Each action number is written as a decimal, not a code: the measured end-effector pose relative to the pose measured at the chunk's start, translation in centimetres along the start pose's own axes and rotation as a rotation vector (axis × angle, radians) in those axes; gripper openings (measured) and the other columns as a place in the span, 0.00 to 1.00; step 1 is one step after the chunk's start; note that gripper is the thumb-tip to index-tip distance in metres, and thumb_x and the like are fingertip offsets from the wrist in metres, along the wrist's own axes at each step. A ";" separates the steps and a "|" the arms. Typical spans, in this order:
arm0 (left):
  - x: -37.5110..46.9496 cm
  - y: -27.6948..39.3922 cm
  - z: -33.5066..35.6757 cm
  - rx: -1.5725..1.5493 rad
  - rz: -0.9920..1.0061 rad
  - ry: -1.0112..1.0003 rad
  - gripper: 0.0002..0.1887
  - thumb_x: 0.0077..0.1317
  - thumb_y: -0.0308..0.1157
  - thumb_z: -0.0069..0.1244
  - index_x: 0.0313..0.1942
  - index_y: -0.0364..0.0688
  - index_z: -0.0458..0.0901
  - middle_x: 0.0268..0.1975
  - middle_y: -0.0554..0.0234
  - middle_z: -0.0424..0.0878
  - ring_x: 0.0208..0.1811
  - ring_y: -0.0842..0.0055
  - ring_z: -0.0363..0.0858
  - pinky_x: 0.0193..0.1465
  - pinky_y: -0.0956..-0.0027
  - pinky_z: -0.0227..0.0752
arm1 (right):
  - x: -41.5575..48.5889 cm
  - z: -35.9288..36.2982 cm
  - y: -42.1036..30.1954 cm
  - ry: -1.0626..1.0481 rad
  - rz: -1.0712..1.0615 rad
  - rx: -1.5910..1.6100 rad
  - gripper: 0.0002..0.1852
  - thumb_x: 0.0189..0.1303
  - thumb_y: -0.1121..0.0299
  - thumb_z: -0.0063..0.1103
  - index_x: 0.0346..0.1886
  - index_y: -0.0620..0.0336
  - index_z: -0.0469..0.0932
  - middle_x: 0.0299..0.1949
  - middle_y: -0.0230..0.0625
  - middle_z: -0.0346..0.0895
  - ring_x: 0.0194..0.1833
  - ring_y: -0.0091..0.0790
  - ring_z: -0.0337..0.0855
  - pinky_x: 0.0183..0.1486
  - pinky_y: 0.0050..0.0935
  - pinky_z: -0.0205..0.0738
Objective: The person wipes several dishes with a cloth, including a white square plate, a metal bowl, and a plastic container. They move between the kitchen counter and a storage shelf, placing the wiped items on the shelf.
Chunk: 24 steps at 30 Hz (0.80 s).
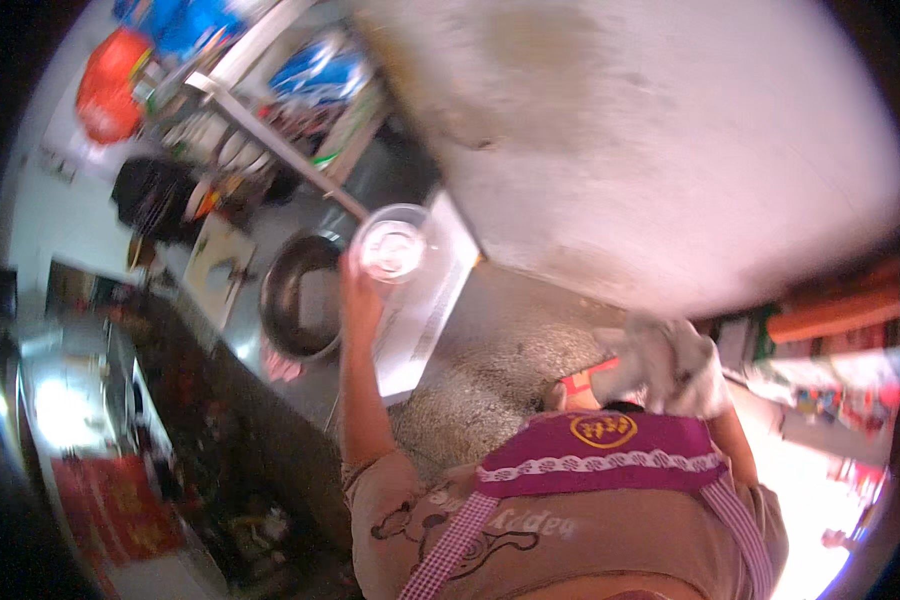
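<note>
A clear round plastic tub [394, 244] is in my left hand [360, 289], held up on its near left side over the edge of a metal worktop [300, 386]. Just left of it, on that worktop, sits a wide metal basin [276, 300], partly hidden by my wrist. My right hand is hidden by a bunched greyish cloth [667, 360], which hangs at the end of my right forearm, in front of the purple apron [607, 465]. Near the cloth shows a red and yellow patterned thing [585, 382], too blurred to name.
A cutting board [221, 274] lies beyond the basin. Behind it stands a metal shelf post [277, 146] with blurred goods, a black bag [154, 195] and a red bag [112, 86]. A stained pale wall [645, 150] rises ahead, above the wet-looking floor [510, 337].
</note>
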<state>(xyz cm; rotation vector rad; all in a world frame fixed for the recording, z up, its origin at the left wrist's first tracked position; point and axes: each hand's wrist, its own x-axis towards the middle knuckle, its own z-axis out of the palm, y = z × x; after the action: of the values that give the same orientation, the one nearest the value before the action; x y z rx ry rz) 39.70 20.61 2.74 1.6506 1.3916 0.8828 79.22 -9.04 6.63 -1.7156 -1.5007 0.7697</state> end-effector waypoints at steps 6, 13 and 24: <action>-8.7 13.0 21.5 -0.174 0.285 -0.897 0.22 0.71 0.21 0.35 0.65 0.34 0.64 0.52 0.44 0.81 0.53 0.62 0.83 0.54 0.62 0.79 | -1.2 -2.8 2.5 0.281 -0.182 -0.226 0.21 0.54 0.74 0.66 0.52 0.63 0.72 0.46 0.38 0.78 0.46 0.30 0.79 0.49 0.31 0.76; -17.4 24.2 30.7 0.042 0.849 -1.141 0.13 0.67 0.31 0.51 0.47 0.31 0.78 0.45 0.41 0.81 0.47 0.52 0.81 0.50 0.59 0.74 | -8.3 -5.9 6.4 0.446 -0.767 0.855 0.08 0.60 0.78 0.58 0.40 0.57 0.73 0.42 0.33 0.69 0.46 0.32 0.71 0.52 0.29 0.67; -28.9 8.6 49.4 0.270 0.508 -1.850 0.09 0.70 0.28 0.46 0.43 0.38 0.83 0.42 0.62 0.84 0.45 0.75 0.80 0.51 0.67 0.74 | -21.8 -11.6 7.5 1.088 -0.087 0.800 0.07 0.56 0.72 0.60 0.39 0.56 0.78 0.35 0.36 0.73 0.42 0.40 0.75 0.50 0.35 0.70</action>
<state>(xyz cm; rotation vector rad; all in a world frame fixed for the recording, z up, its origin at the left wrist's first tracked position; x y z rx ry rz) 82.64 -15.17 -12.26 1.9449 -0.2405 -0.7071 89.67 -32.61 6.51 -1.0863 -0.4005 0.2092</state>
